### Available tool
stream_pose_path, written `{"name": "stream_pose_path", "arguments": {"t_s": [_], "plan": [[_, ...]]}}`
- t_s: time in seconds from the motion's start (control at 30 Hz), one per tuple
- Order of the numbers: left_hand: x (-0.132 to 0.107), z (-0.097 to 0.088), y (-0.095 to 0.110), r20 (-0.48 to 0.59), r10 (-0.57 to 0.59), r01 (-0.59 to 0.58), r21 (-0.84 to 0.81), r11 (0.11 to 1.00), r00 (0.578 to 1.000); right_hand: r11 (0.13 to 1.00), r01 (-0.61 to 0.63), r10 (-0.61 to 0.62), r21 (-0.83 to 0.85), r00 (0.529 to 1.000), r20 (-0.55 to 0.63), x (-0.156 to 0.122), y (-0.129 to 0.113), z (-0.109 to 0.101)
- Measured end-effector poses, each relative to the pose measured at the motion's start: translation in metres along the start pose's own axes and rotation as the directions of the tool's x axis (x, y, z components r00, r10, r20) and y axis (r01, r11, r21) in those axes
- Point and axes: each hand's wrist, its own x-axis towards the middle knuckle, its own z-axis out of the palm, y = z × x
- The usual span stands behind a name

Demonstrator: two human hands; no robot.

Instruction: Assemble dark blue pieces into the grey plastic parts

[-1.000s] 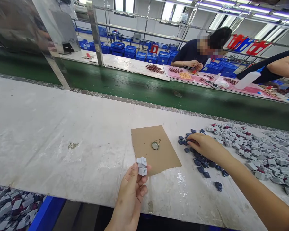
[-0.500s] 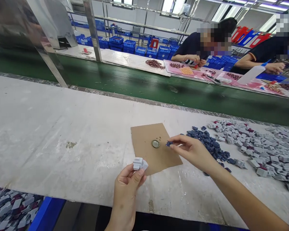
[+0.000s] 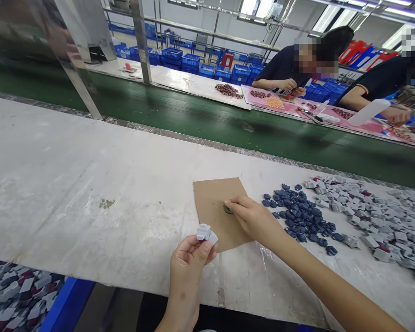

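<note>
One tight grip (image 3: 189,263) — grey block (image 3: 205,232)

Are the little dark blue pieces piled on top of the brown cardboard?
No, the dark blue pieces lie on the white table to the right of the cardboard, apart from it.
</note>
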Motion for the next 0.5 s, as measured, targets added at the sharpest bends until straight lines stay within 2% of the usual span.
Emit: {"name": "stream_pose_path", "arguments": {"t_s": [0.1, 0.17, 0.23, 0.3, 0.37, 0.4, 0.5], "plan": [[0.001, -0.001, 0.000, 0.005, -0.002, 0.002, 0.003, 1.000, 1.000, 0.999, -0.017, 0.018, 0.030, 0.999, -0.037, 0.004, -0.005, -0.010], [0.000, -0.001, 0.001, 0.018, 0.009, -0.010, 0.021, 1.000, 1.000, 0.983, -0.111, 0.123, 0.145, 0.989, -0.078, 0.005, -0.014, -0.021], [-0.002, 0.000, 0.002, 0.034, 0.030, -0.031, 0.045, 0.998, 0.999, 0.893, -0.254, 0.296, 0.372, 0.953, -0.060, 0.004, -0.028, -0.033], [-0.006, 0.003, 0.003, 0.045, 0.047, -0.050, 0.067, 0.997, 0.998, 0.723, -0.371, 0.434, 0.582, 0.900, 0.035, 0.002, -0.044, -0.045], [-0.010, 0.006, 0.005, 0.054, 0.066, -0.070, 0.087, 0.994, 0.996, 0.609, -0.425, 0.470, 0.669, 0.873, 0.127, -0.001, -0.057, -0.054], [-0.012, 0.008, 0.006, 0.060, 0.076, -0.081, 0.093, 0.992, 0.995, 0.587, -0.436, 0.468, 0.683, 0.870, 0.153, -0.003, -0.063, -0.057], [-0.015, 0.011, 0.007, 0.092, 0.094, -0.101, 0.073, 0.992, 0.991, 0.621, -0.412, 0.432, 0.666, 0.890, 0.148, -0.008, -0.073, -0.063]]}}
